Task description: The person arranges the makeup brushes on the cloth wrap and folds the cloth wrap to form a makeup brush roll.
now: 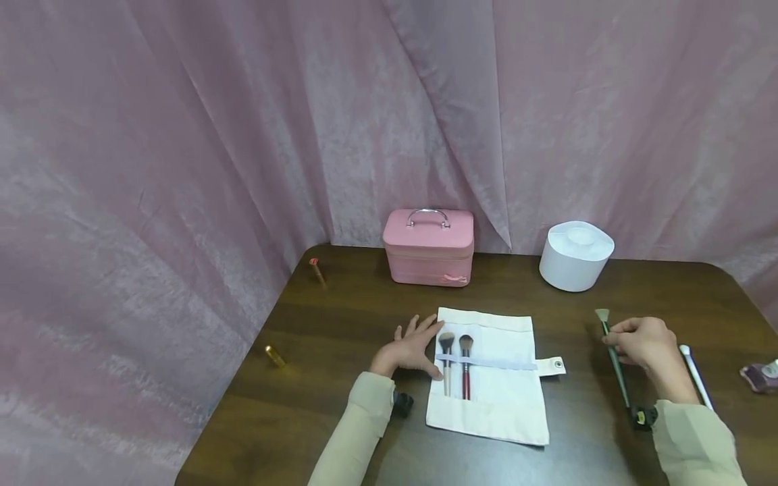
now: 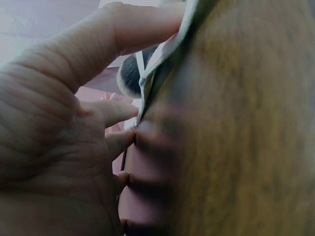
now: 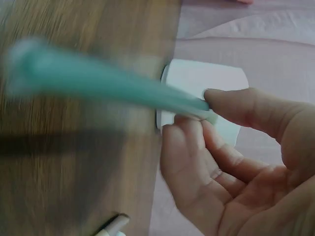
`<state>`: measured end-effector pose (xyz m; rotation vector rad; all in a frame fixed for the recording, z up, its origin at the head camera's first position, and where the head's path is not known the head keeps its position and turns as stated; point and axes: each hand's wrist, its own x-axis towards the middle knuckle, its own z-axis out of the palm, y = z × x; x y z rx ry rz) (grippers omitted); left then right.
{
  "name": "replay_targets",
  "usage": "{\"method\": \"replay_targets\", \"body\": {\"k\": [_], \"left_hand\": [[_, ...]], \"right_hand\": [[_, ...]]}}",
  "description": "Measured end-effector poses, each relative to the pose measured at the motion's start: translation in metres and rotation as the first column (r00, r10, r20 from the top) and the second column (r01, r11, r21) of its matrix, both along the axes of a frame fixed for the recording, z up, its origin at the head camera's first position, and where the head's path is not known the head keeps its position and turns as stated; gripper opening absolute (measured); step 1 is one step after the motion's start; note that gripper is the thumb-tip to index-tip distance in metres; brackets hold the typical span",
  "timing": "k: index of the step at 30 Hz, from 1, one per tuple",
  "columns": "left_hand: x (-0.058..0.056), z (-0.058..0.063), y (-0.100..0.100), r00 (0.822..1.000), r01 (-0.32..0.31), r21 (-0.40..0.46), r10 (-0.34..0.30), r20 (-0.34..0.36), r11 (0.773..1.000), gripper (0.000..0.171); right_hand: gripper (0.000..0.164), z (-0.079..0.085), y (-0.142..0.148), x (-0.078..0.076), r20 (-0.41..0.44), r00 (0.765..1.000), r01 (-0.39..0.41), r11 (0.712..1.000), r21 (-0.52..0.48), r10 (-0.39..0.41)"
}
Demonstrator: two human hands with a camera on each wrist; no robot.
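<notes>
My right hand pinches a green makeup brush between thumb and fingers, its pale green bristles pointing away from me. In the right wrist view the brush's handle looms close and blurred, angled off the table. My left hand, fingers spread, rests at the left edge of a white cloth brush roll. Thumb and fingertips touch that edge in the left wrist view. Two makeup brushes lie in the roll under its band: one with a pale handle, one with a red handle.
A white-tipped brush lies beside my right forearm, and a purplish item sits at the far right. Toward the back stand a pink case and a white container. A lipstick and a gold tube are on the left.
</notes>
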<state>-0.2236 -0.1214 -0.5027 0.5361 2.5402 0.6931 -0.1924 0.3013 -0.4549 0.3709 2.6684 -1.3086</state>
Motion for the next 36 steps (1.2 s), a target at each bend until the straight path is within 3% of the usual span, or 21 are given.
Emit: {"method": "replay_targets", "body": {"k": [4,11,28,36], "left_hand": [[0.003,-0.005,-0.002,1.000,0.006,0.013,-0.006,0.010,1.000,0.108],[0.004,-0.004,-0.002,1.000,0.003,0.016,-0.003,0.015,1.000,0.108],[0.001,0.001,0.002,1.000,0.011,0.013,-0.011,0.017,1.000,0.108],[0.001,0.002,0.001,1.000,-0.001,0.009,0.001,0.017,1.000,0.109]], "right_hand": [[0.031,-0.001,-0.005,0.003,-0.016,0.999,0.043,0.995,-0.086,-0.045],[0.039,0.000,-0.018,0.003,-0.066,0.997,0.030,0.969,-0.244,-0.047],[0.037,0.009,-0.055,-0.014,-0.159,0.978,0.064,0.923,-0.381,-0.133],[0.029,0.016,-0.076,-0.022,-0.193,0.963,0.071,0.865,-0.496,-0.189]]}}
